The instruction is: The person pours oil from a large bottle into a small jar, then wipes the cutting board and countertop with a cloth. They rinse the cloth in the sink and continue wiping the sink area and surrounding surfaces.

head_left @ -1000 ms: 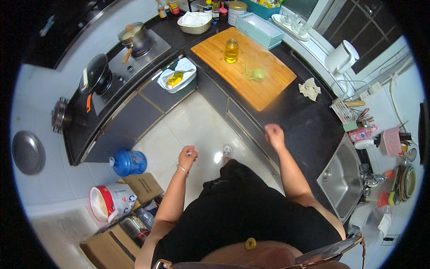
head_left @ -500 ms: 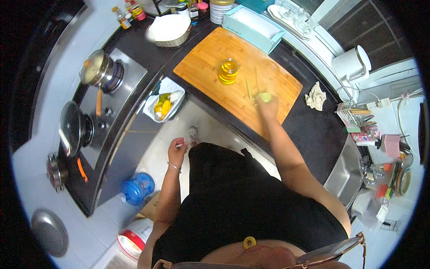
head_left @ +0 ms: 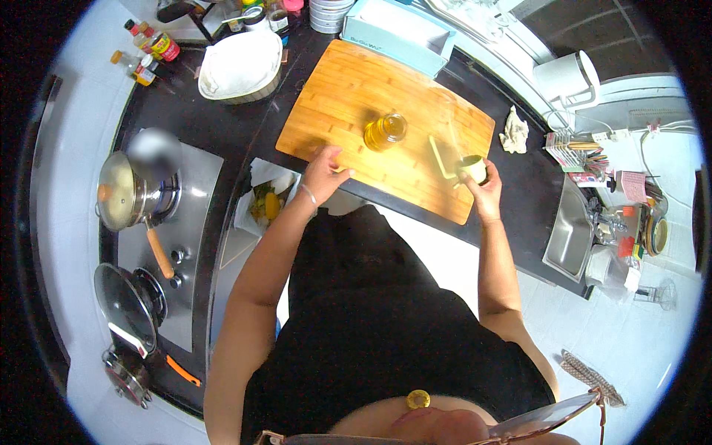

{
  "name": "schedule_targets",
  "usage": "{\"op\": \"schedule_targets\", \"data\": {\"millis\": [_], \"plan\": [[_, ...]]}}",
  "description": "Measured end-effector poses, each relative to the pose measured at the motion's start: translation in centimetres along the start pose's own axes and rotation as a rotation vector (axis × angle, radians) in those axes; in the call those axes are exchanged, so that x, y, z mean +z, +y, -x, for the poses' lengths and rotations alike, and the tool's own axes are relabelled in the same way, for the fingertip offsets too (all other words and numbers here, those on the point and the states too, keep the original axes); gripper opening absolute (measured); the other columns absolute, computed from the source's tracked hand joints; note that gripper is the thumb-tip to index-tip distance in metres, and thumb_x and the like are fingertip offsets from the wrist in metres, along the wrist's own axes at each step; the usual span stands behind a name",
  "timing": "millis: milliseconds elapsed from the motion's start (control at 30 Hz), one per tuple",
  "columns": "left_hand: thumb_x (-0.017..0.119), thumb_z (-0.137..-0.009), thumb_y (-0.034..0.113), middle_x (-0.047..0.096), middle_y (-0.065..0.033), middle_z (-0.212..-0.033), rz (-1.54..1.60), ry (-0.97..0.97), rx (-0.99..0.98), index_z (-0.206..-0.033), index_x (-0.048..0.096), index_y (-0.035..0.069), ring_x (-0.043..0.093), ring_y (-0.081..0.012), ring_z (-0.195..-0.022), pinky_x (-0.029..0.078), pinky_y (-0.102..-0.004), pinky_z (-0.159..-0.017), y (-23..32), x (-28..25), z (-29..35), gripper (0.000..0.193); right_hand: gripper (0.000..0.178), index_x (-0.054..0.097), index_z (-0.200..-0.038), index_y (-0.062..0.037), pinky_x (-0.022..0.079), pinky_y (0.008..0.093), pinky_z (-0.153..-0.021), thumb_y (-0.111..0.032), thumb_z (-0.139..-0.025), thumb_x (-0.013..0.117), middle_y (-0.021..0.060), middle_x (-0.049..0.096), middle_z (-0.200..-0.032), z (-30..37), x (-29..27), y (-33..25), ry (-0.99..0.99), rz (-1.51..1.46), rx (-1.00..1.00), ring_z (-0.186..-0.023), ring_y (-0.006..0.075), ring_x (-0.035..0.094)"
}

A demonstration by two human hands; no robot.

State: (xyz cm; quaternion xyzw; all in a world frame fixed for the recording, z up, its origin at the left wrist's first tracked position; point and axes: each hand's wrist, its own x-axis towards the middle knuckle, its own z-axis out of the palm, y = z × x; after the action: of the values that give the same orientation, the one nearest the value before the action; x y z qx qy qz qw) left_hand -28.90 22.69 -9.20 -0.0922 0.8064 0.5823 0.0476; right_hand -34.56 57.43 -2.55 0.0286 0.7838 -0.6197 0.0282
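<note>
A large wooden cutting board [head_left: 326,96] lies on the dark counter in front of me. My right hand [head_left: 483,191], at its near right edge, is closed on a pale green cup-like piece [head_left: 470,167] with a dark round opening. Beside that piece is a bent pale green strip [head_left: 443,158]; I cannot tell whether the two are joined. My left hand [head_left: 324,178] is at the near left edge of the board, its fingers apart and nothing seen in them. Between the hands, farther back on the board, stands a glass jar [head_left: 384,132] of yellow liquid.
Left of me, a lidded pot [head_left: 119,191] with a wooden handle and a dark lidded pan [head_left: 124,308] sit on the stove. A white-topped dish [head_left: 241,67], light blue box [head_left: 400,33], crumpled cloth [head_left: 514,132] and sink [head_left: 569,233] surround the board.
My left hand has come up from beside my body to the board's near edge. My right hand has moved right and nearer with the green piece. The whole view has shifted.
</note>
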Motion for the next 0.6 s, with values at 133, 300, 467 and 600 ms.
{"op": "schedule_targets", "data": {"millis": [133, 300, 467, 600], "plan": [[0.079, -0.062, 0.019, 0.045, -0.0156, -0.116, -0.089, -0.100, 0.097, -0.119, 0.045, 0.004, 0.051, -0.0281, -0.100, 0.045, -0.0354, -0.085, 1.6, 1.3, -3.2, 0.069, 0.054, 0.045, -0.117, 0.0023, 0.046, 0.0256, -0.079, -0.003, -0.070, 0.071, 0.0060, 0.057, -0.100, 0.0, 0.0, -5.9, -0.241, 0.064, 0.001, -0.091, 0.0139, 0.056], [0.082, -0.054, 0.018, 0.043, -0.0180, -0.121, -0.139, -0.046, 0.197, -0.124, 0.039, 0.004, 0.042, -0.0347, -0.114, 0.035, -0.0390, -0.099, 0.7, 3.7, -5.8, 0.083, 0.065, 0.043, -0.114, 0.0037, 0.047, 0.0289, -0.079, -0.014, -0.062, 0.079, 0.0137, 0.058, -0.097, -2.1, 0.6, -9.8, -0.361, 0.489, -0.148, -0.088, 0.0193, 0.059], [0.083, -0.053, 0.017, 0.041, -0.0186, -0.125, -0.180, -0.054, 0.207, -0.127, 0.037, 0.004, 0.040, -0.0345, -0.118, 0.034, -0.0386, -0.101, 0.9, 4.2, -6.8, 0.089, 0.061, 0.045, -0.110, 0.0011, 0.048, 0.0351, -0.078, -0.015, -0.061, 0.076, 0.0210, 0.056, -0.098, -3.9, 3.5, -14.5, -0.461, 0.827, -0.354, -0.090, 0.0319, 0.059], [0.085, -0.051, 0.019, 0.038, -0.0185, -0.131, -0.132, -0.066, 0.228, -0.132, 0.032, 0.005, 0.037, -0.0345, -0.122, 0.032, -0.0391, -0.102, 0.9, 4.7, -7.5, 0.097, 0.059, 0.048, -0.110, -0.0017, 0.047, 0.0394, -0.080, -0.015, -0.060, 0.074, 0.0184, 0.053, -0.102, -5.6, 6.7, -15.8, -0.578, 0.975, -0.569, -0.095, 0.0355, 0.055]]}}
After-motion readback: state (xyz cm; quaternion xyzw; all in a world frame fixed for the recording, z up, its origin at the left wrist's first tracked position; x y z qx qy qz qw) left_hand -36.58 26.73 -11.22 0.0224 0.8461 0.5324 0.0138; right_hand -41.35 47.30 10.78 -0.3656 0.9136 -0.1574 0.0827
